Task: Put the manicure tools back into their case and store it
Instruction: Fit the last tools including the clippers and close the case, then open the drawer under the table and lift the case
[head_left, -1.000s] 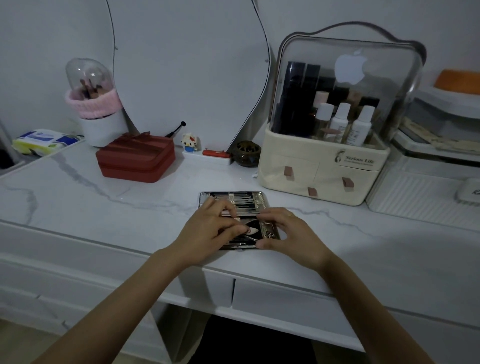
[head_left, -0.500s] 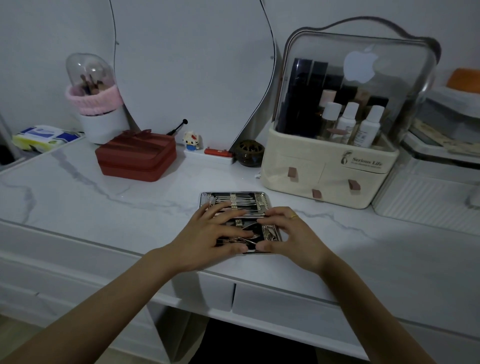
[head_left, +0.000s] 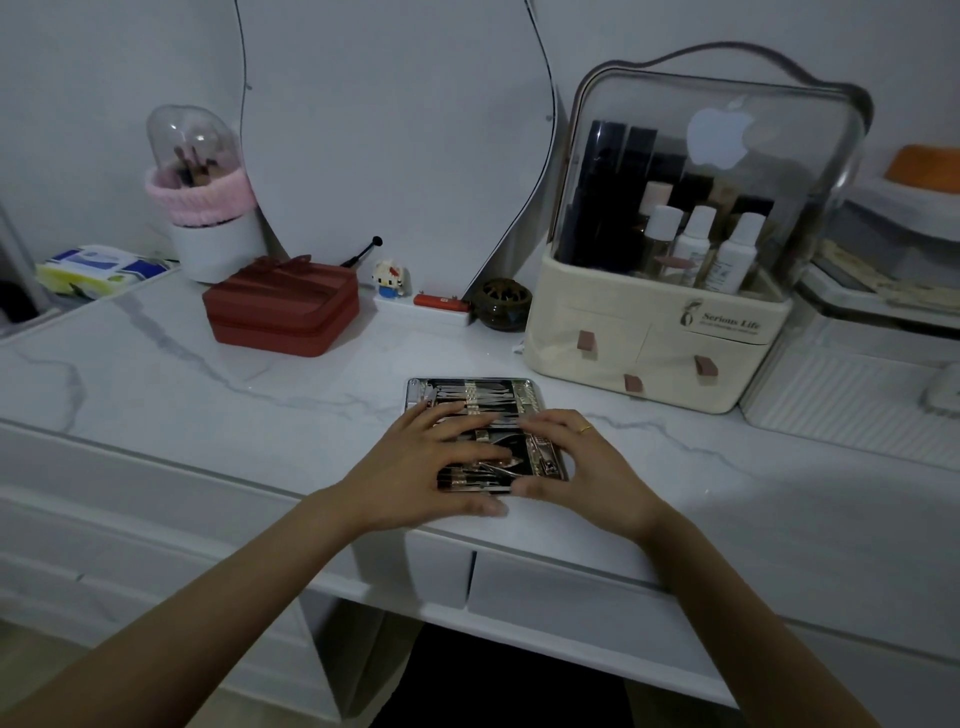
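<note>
The open manicure case (head_left: 480, 431) lies flat on the white marble table (head_left: 208, 395), near its front edge at about 6 o'clock from the cream cosmetics box (head_left: 649, 353), with rows of metal tools (head_left: 485, 397) strapped into its dark lining. The left hand (head_left: 415, 473) lies over the case's near left part with fingers spread nearly straight, pressing rather than gripping; the right hand (head_left: 582, 467) sits at the right edge, fingers arched onto the tools, and its grip seems to hold nothing, though I cannot tell for sure. The step looks like seating the last tools, so it is best to press each piece flat under its strap and steady the case before folding it. The hands hide the near half, so whether every slot is filled cannot be seen; dim light blurs individual tools.
</note>
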